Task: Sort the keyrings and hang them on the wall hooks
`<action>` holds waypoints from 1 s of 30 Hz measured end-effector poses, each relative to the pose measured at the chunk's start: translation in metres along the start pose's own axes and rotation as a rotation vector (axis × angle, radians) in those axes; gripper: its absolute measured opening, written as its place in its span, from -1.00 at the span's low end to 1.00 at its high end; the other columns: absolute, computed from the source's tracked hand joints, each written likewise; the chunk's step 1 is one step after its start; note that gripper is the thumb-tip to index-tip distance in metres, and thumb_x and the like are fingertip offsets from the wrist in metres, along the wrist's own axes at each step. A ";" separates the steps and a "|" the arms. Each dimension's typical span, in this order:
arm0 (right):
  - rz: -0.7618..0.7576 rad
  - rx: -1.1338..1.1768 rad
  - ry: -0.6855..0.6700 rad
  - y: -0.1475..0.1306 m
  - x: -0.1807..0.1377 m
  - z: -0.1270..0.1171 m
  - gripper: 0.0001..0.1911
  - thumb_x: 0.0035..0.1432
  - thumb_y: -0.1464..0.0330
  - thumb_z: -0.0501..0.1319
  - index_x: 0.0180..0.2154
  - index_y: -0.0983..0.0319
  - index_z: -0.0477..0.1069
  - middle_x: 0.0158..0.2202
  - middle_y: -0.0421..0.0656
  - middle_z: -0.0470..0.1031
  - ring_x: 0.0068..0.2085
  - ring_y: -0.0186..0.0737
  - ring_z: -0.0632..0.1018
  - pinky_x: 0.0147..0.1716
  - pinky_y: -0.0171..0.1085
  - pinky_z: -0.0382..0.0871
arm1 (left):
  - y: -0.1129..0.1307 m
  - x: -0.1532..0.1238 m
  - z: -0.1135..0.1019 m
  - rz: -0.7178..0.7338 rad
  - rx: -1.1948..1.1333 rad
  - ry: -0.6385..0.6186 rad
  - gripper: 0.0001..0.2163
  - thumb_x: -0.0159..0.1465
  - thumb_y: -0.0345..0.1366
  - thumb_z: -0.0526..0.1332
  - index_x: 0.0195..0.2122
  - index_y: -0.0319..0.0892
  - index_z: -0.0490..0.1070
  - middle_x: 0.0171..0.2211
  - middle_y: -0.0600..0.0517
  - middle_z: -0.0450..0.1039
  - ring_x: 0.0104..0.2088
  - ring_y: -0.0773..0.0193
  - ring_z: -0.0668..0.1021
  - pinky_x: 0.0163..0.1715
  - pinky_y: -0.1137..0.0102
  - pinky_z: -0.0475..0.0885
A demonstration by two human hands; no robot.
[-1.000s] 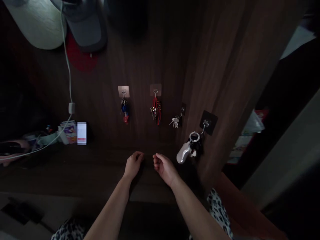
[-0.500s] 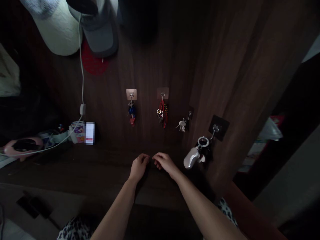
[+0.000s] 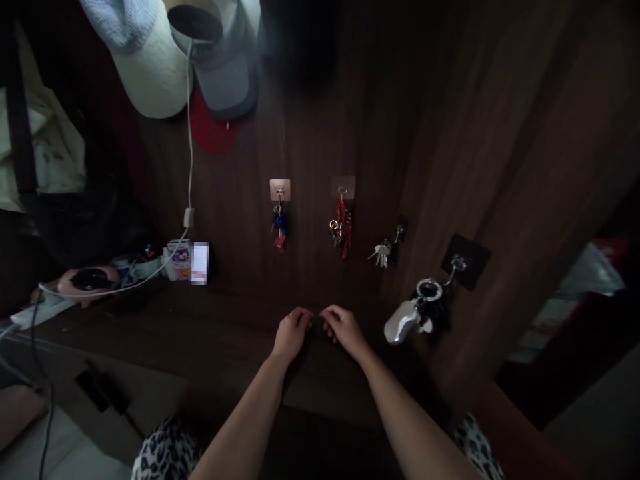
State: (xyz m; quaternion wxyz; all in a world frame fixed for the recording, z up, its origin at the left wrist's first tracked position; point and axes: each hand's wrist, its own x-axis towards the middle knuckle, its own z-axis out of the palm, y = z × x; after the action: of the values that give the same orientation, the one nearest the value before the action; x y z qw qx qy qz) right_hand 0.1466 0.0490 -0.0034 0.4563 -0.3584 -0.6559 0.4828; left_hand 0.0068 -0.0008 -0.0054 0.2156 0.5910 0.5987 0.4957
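My left hand (image 3: 293,332) and my right hand (image 3: 344,328) rest side by side on a dark wooden shelf (image 3: 215,330), fingers curled, knuckles almost touching. What they hold, if anything, is lost in the dark. On the dark wood wall above hang key bunches on stick-on hooks: a blue and red bunch (image 3: 279,227), a red bunch (image 3: 341,229), and a small silver bunch (image 3: 383,252). On the right panel a silver fob on a ring (image 3: 411,315) hangs from a black hook, closest to my right hand.
Caps (image 3: 150,60) hang at the top left with a white cable (image 3: 189,160) running down to a plug. Small boxes (image 3: 187,261) and a pink object (image 3: 85,283) sit at the shelf's left end. A bag (image 3: 45,147) hangs far left. An opening lies to the right.
My right hand has turned palm down and moved closer to the left one. The view has shifted left, so everything sits further right in the picture.
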 end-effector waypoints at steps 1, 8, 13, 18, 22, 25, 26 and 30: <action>-0.006 -0.011 0.005 0.000 -0.001 0.000 -0.79 -0.03 0.23 0.17 -0.49 0.25 0.39 -0.70 -0.33 0.31 -0.73 -0.47 0.29 -0.84 -0.51 0.08 | -0.001 0.000 0.000 -0.002 0.003 -0.002 -0.77 0.18 -0.21 0.01 -0.36 -0.15 0.43 -0.52 0.07 0.44 -0.46 0.33 0.47 -0.41 0.47 0.28; 0.009 0.069 0.054 -0.005 -0.004 -0.002 -0.77 -0.06 0.20 0.21 -0.42 0.24 0.42 -0.68 -0.31 0.33 -0.72 -0.47 0.28 -0.83 -0.50 0.02 | -0.001 0.002 0.000 -0.016 -0.080 0.027 -0.79 0.18 -0.24 0.01 -0.32 -0.18 0.40 -0.54 0.08 0.40 -0.49 0.35 0.45 -0.43 0.48 0.30; 0.051 0.160 0.063 -0.010 -0.005 -0.002 -0.78 -0.08 0.23 0.23 -0.40 0.24 0.43 -0.68 -0.32 0.33 -0.74 -0.49 0.23 -0.82 -0.50 -0.05 | 0.002 0.003 -0.002 -0.035 -0.197 0.081 -0.78 0.16 -0.19 0.06 -0.34 -0.20 0.40 -0.58 0.10 0.35 -0.53 0.36 0.41 -0.48 0.48 0.29; 0.060 0.356 0.003 -0.016 -0.010 -0.002 -0.78 -0.06 0.24 0.23 -0.36 0.24 0.43 -0.68 -0.33 0.29 -0.73 -0.52 0.17 -0.79 -0.49 -0.11 | 0.013 0.002 -0.007 -0.078 -0.475 0.138 -0.76 0.07 -0.16 0.18 -0.34 -0.22 0.41 -0.58 0.14 0.26 -0.55 0.43 0.31 -0.53 0.52 0.21; 0.074 0.590 -0.095 -0.024 -0.016 -0.003 -0.80 -0.05 0.32 0.24 -0.31 0.24 0.43 -0.70 -0.36 0.19 -0.70 -0.54 0.10 -0.75 -0.50 -0.13 | 0.020 0.000 -0.012 -0.154 -0.862 0.067 -0.75 0.00 -0.22 0.29 -0.31 -0.20 0.40 -0.61 0.20 0.15 -0.60 0.51 0.21 -0.57 0.55 0.13; 0.073 0.780 -0.179 -0.031 -0.020 -0.005 -0.75 -0.05 0.39 0.25 -0.23 0.22 0.43 -0.70 -0.38 0.13 -0.68 -0.53 0.07 -0.74 -0.52 -0.11 | 0.022 -0.003 -0.017 -0.192 -1.140 -0.055 -0.75 0.00 -0.30 0.29 -0.26 -0.15 0.40 -0.66 0.24 -0.01 -0.62 0.53 0.16 -0.56 0.56 0.12; 0.074 0.834 -0.203 -0.033 -0.022 -0.006 -0.73 -0.05 0.41 0.25 -0.21 0.21 0.43 -0.70 -0.38 0.11 -0.67 -0.52 0.06 -0.74 -0.52 -0.11 | 0.023 -0.004 -0.018 -0.191 -1.208 -0.095 -0.73 0.01 -0.32 0.29 -0.23 -0.14 0.40 -0.66 0.25 -0.05 -0.63 0.53 0.15 -0.56 0.56 0.12; 0.083 0.981 -0.261 -0.039 -0.026 -0.009 -0.63 -0.05 0.47 0.24 -0.13 0.17 0.40 -0.70 -0.39 0.05 -0.66 -0.49 0.05 -0.77 -0.53 -0.10 | 0.025 -0.009 -0.025 -0.185 -1.381 -0.214 -0.59 0.06 -0.39 0.23 -0.03 -0.07 0.33 -0.66 0.24 -0.08 -0.63 0.53 0.16 -0.52 0.55 0.15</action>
State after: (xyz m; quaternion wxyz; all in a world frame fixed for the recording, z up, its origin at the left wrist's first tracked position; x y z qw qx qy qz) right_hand 0.1621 0.0171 0.0289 0.4655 -0.0644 -0.3886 0.7926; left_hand -0.0004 -0.0220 0.0232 0.6405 0.3114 0.1704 0.6810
